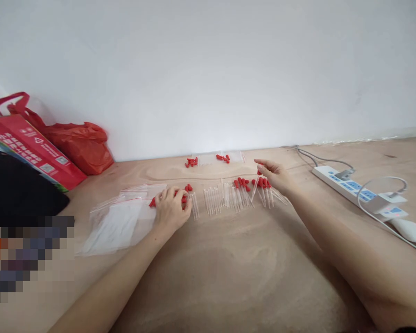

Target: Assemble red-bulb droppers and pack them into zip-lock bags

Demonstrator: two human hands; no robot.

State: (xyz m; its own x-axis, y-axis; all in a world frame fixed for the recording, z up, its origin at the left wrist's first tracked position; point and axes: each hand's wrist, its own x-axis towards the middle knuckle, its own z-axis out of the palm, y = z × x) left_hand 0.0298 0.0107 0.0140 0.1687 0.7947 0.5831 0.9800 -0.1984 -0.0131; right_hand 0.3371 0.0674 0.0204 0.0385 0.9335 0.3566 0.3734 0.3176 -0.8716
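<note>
Clear glass droppers with red rubber bulbs (242, 190) lie in a row across a wooden table (229, 268). My left hand (171, 208) rests curled over a few red bulbs and droppers at the row's left end, beside a stack of clear zip bags (118, 222). My right hand (275, 175) is over the row's right end, pinching one dropper (255, 187) by its red bulb between thumb and forefinger. Bare glass tubes (213, 200) lie between the two hands.
Two small heaps of loose red bulbs (208, 160) sit on bags near the wall. A red plastic bag (79, 143) and a red box (34, 150) stand at the left. A white power strip (360, 190) with cables lies at the right.
</note>
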